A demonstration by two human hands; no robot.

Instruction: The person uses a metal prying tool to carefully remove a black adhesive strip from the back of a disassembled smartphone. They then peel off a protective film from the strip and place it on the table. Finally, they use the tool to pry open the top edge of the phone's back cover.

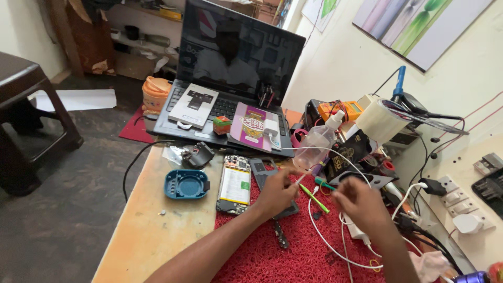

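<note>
My left hand [276, 193] hovers over a red mat [272, 257] and pinches a thin white stick [300, 178], like a cotton swab, between thumb and fingertips. My right hand [361, 204] is just to its right, fingers curled around something small that I cannot make out. An opened phone [235, 186] with its battery showing lies left of the left hand, next to a dark phone back panel [260, 169]. A clear spray bottle [316, 144] stands just beyond both hands. Green tweezers [313, 197] lie between the hands.
An open laptop [230, 68] at the back carries a small box and a booklet on its keyboard. A blue round tray [186, 184] sits on the wooden tabletop. White cables [327, 243], tools, a tape roll [380, 121] and wall sockets [456, 202] crowd the right. A dark stool [26, 105] stands left.
</note>
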